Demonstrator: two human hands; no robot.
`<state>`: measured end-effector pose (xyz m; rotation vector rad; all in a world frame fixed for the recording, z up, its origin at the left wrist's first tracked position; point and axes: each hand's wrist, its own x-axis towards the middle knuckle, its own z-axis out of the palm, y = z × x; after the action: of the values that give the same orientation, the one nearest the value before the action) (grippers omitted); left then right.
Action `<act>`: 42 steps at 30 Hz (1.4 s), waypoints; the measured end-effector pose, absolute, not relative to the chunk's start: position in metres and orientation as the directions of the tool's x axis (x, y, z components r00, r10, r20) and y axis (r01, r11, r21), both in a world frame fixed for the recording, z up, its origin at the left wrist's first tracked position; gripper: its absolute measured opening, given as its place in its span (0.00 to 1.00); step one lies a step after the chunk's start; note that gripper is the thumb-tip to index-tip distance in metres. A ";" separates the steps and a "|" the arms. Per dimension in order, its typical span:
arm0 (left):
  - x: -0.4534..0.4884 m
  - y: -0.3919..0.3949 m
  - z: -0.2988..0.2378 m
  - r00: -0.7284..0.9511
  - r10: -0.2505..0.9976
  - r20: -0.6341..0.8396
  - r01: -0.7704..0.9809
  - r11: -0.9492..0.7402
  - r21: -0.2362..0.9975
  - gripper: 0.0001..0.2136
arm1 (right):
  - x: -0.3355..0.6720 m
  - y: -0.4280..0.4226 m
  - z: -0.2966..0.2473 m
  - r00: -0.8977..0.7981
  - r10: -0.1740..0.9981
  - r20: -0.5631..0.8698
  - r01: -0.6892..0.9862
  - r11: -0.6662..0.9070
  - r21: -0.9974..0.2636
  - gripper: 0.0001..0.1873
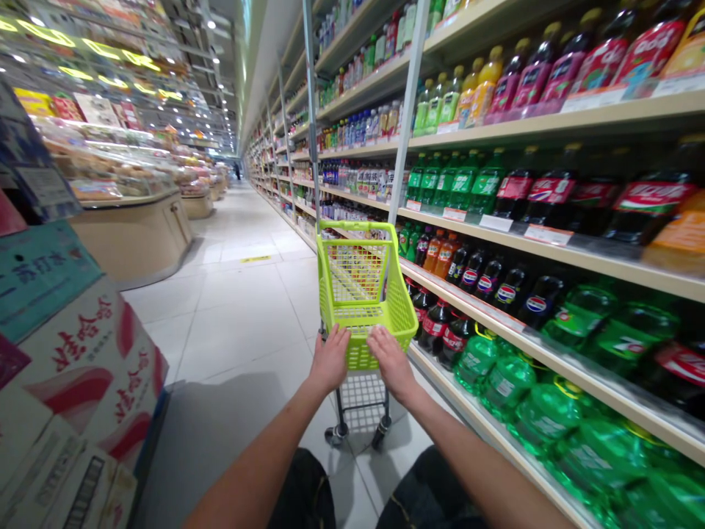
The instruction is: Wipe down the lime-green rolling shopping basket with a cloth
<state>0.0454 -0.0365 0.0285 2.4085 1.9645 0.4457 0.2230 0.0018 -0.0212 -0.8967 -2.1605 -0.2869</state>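
Note:
A small lime-green shopping cart (pixel 405 301) stands in front of my knees, its grey lower frame and black casters on the tiles. My left hand (pixel 330 358) is on the left part of the cart's near edge, fingers closed over it. On the right part of that same edge, my right hand (pixel 392 360) grips in the same way, a short gap from the left. My thumbs and palms are partly hidden. Inside the green basket a fold-up grid panel (pixel 357 268) stands upright at the far side; I see no goods in the basket.
Drink shelves (pixel 496 213) run along the right, close beside the cart, with large green bottles (pixel 537 419) at the bottom. Stacked white-and-red cartons (pixel 82 367) flank me on the left. Farther off is a rounded food counter (pixel 135 235). Pale floor tiles (pixel 242 308) stretch down the aisle.

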 end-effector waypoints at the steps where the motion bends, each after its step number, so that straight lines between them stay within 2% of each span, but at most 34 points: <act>1: 0.045 -0.037 0.029 0.180 0.960 0.212 0.964 -0.215 0.155 0.25 | 0.220 -0.001 -0.022 -0.498 0.488 0.717 0.667 0.744 -0.043 0.22; 3: 0.045 -0.038 0.029 0.185 0.962 0.202 0.970 -0.211 0.118 0.25 | 0.229 0.001 -0.019 -0.522 0.496 0.694 0.691 0.722 0.003 0.22; 5: 0.044 -0.038 0.029 0.190 0.962 0.195 0.973 -0.210 0.092 0.24 | 0.252 0.010 -0.013 -0.446 0.563 0.696 0.783 0.621 -0.001 0.23; 7: 0.046 -0.038 0.028 0.190 0.962 0.197 0.974 -0.209 0.084 0.24 | 0.274 0.020 -0.008 -0.306 0.624 0.719 0.868 0.493 -0.059 0.23; 9: 0.050 -0.037 0.027 0.185 0.962 0.201 0.974 -0.207 0.094 0.25 | 0.278 0.024 -0.007 -0.202 0.641 0.740 0.895 0.429 -0.127 0.22; 11: 0.054 -0.037 0.026 0.187 0.959 0.214 0.972 -0.213 0.104 0.25 | 0.260 0.018 -0.011 -0.222 0.633 0.742 0.867 0.477 -0.147 0.22; 14: 0.059 -0.037 0.025 0.199 0.950 0.239 0.971 -0.225 0.086 0.24 | 0.220 0.006 -0.018 -0.423 0.562 0.711 0.749 0.659 -0.075 0.24; 16: 0.060 -0.038 0.025 0.201 0.948 0.246 0.972 -0.223 0.067 0.24 | 0.214 0.003 -0.019 -0.508 0.510 0.694 0.689 0.725 -0.029 0.24; 18: 0.060 -0.039 0.026 0.202 0.949 0.243 0.973 -0.223 0.060 0.24 | 0.231 0.008 -0.016 -0.472 0.526 0.708 0.719 0.694 -0.036 0.24; 23: 0.060 -0.041 0.026 0.186 0.956 0.225 0.971 -0.214 0.103 0.26 | 0.281 0.027 -0.009 -0.205 0.635 0.745 0.864 0.475 -0.167 0.22; 26: 0.061 -0.042 0.026 0.192 0.952 0.237 0.968 -0.223 0.115 0.26 | 0.259 0.015 -0.015 -0.298 0.609 0.735 0.806 0.573 -0.148 0.23; 30: 0.058 -0.045 0.025 0.244 0.933 0.265 0.958 -0.274 0.084 0.24 | 0.226 -0.007 -0.019 -0.458 0.482 0.747 0.664 0.744 -0.073 0.26; 35: 0.056 -0.048 0.025 0.250 0.930 0.269 0.957 -0.279 0.076 0.24 | 0.236 -0.014 -0.035 -0.285 0.490 0.824 0.731 0.667 -0.143 0.28; 39: 0.056 -0.047 0.027 0.256 0.943 0.211 0.959 -0.275 0.065 0.26 | 0.228 -0.032 -0.078 -0.409 0.477 0.778 0.677 0.730 -0.091 0.26; 42: 0.056 -0.046 0.029 0.278 0.941 0.194 0.952 -0.297 0.076 0.26 | 0.220 -0.043 -0.081 -0.419 0.499 0.758 0.688 0.720 -0.093 0.26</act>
<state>0.0555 -0.0462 0.0286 2.5542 1.8944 0.3229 0.2195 -0.0433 -0.0811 -0.8979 -2.1058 -0.2950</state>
